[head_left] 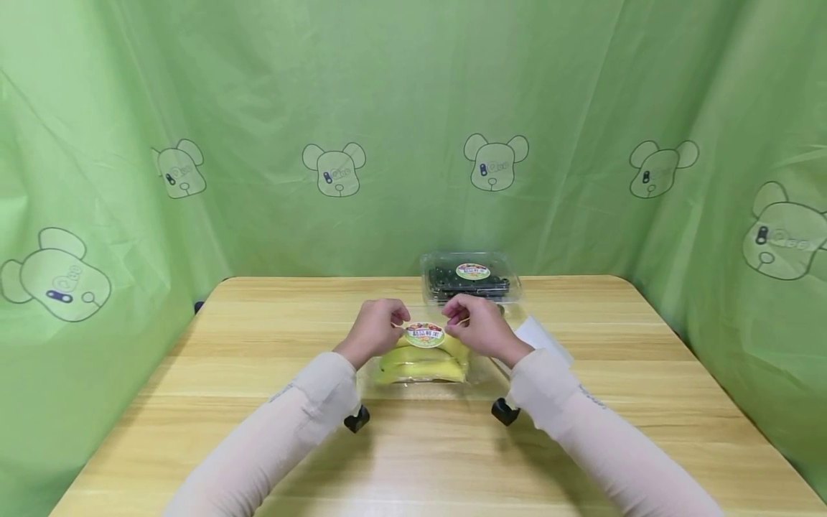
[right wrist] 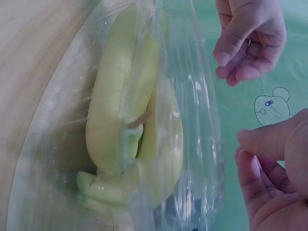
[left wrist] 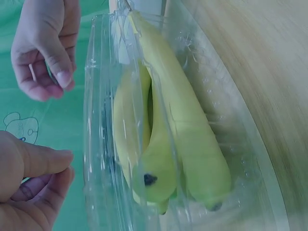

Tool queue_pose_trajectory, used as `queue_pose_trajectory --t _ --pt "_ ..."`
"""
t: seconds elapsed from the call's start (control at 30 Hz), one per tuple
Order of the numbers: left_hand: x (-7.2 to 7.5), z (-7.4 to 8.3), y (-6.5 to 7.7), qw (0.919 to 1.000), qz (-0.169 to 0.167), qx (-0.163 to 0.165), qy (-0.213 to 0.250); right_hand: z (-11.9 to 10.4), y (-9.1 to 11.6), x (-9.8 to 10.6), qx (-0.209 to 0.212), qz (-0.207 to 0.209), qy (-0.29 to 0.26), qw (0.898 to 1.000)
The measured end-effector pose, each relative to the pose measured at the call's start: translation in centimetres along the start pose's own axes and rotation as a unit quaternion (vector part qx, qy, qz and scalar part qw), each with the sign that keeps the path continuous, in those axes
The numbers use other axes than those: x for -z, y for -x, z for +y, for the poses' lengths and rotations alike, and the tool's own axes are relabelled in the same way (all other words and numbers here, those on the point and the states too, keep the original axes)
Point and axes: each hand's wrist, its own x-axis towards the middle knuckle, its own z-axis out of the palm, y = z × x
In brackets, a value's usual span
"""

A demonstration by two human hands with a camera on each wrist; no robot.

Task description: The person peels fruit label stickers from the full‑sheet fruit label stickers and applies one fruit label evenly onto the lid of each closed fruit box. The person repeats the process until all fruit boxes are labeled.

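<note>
A clear plastic box (head_left: 423, 391) of yellow bananas (head_left: 420, 366) lies on the table between my hands. On its lid sits an oval fruit sticker (head_left: 425, 334). Just above the lid's left side, my left hand (head_left: 380, 329) has its fingers loosely bent, with thumb and fingertip close together and nothing seen between them. My right hand (head_left: 477, 324) mirrors it at the right side, likewise without anything in its fingers. Both wrist views show the hands apart from each other, over the lid; the bananas (left wrist: 192, 139) show through the box wall, stems and tips visible.
Behind my right hand stands a second clear box (head_left: 474, 289) of dark fruit, with a matching sticker (head_left: 473, 271). A white sheet (head_left: 543, 341) lies beside my right wrist. Green curtains (head_left: 413, 86) enclose the back and sides of the wooden table (head_left: 258, 345).
</note>
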Motion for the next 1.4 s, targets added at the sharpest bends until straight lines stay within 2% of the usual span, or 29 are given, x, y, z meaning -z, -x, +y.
queue_pose_trajectory --t 0.17,0.3,0.53,0.83,1.03,1.4 --pt "0.5 -0.6 0.5 0.9994 0.031 -0.006 0.013 0.4 0.4 0.5 0.002 0.020 0.003 1.000" --pt "0.7 -1.0 0.9 0.9965 0.064 0.019 0.050 0.7 0.8 0.7 -0.012 0.039 -0.002 0.999" --pt "0.8 -1.1 2.0 0.9792 0.128 0.090 0.130 1.3 1.5 1.0 -0.047 0.074 -0.045 0.995" --pt "0.5 -2.0 3.5 0.9575 0.161 0.145 0.190 1.6 2.8 1.4 -0.102 0.103 -0.095 0.985" --pt "-0.1 -3.0 4.4 0.9454 0.164 0.167 0.226 1.9 3.7 1.3 -0.147 0.116 -0.132 0.973" --pt "-1.7 -4.3 5.9 0.9312 0.144 0.214 0.258 2.5 4.6 -0.5 -0.165 0.129 -0.199 0.957"
